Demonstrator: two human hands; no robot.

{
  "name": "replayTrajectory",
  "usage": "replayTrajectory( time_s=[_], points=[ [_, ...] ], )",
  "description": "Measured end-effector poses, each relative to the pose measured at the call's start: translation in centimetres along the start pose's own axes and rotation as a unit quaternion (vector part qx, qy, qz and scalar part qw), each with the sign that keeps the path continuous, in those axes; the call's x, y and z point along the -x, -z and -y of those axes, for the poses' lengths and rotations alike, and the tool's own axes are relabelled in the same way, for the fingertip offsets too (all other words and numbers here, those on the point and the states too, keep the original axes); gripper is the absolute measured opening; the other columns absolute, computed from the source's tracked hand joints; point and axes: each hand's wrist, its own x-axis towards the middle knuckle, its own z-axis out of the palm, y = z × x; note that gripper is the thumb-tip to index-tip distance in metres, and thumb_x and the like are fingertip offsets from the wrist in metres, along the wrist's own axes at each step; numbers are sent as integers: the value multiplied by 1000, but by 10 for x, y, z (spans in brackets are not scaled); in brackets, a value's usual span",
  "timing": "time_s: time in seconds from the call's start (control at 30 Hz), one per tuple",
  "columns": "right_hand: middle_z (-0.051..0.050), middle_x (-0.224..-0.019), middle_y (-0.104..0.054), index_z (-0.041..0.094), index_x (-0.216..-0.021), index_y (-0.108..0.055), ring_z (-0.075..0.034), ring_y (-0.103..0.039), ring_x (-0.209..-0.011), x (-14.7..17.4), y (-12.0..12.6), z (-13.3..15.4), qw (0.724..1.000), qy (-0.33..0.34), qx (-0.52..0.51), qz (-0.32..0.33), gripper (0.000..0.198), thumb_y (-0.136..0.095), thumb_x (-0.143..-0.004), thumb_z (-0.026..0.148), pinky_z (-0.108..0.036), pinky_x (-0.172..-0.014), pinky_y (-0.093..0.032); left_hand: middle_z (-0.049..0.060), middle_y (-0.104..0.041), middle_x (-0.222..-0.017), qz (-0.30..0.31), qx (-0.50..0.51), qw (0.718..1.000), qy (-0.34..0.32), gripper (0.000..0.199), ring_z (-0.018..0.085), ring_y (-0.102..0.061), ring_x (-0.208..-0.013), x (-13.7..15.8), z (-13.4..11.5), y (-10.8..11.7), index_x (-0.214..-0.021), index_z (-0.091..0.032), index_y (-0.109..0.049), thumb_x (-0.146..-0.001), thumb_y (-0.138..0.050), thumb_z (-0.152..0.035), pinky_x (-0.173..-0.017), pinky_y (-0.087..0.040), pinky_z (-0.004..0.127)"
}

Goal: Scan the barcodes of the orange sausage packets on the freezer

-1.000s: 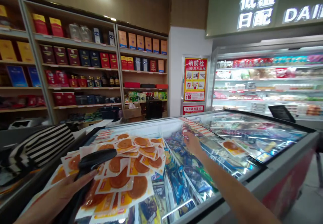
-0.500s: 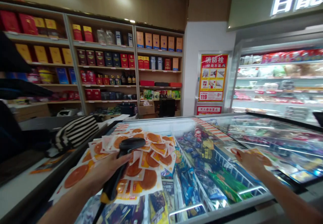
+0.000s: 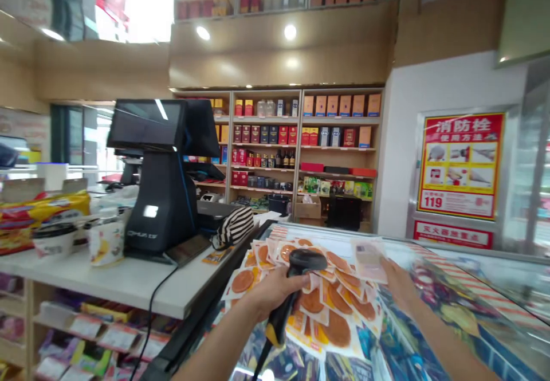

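Note:
My left hand (image 3: 271, 294) is wrapped round the handle of a black and yellow barcode scanner (image 3: 306, 259). Its cable runs down towards the bottom edge. Beneath and around the scanner, flat clear packets with round orange-brown slices (image 3: 337, 328) lie heaped on the glass lid of a chest freezer. At the heap's right side, my right hand (image 3: 396, 281) pinches a flat packet (image 3: 365, 259) by its right edge. The packet's pale side with a small printed block faces me, blurred by motion. Frozen goods show through the glass.
To the left stands a white counter (image 3: 172, 295) with a black checkout terminal (image 3: 157, 197), paper cups (image 3: 105, 242) and a striped bag (image 3: 235, 227). A black cable (image 3: 150, 312) hangs over its front. Shelves of boxed goods (image 3: 266, 134) line the back wall.
The view has swung left, bringing the checkout terminal into sight. My right hand has moved in from the far right to the heap with its packet, which now shows its pale side.

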Motion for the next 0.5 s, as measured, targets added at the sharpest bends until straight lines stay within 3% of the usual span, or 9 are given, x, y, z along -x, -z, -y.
replayTrajectory(
  time_s=[0.2,0.5],
  points=[
    [-7,-77,-63,16,-86,-56,-23,-58,-73,6,-29,16,991,-32,-88,92,44,-35,-71,52,-30,-62,-46,-4,-48,-48,-9,33,999,0,31,6,-43,-38,3,-2,11,-65,-16,-43,-58,-58,-43,-41,-36,20],
    [-7,-79,-63,13,-85,-55,-21,-57,-76,10,-30,32,995,6,-68,67,42,-34,-73,48,-29,-67,-43,-3,-48,-46,12,4,1000,-9,35,7,-44,-39,-2,-7,4,-61,-15,-44,-58,-56,-47,-41,-33,19]
  ],
)
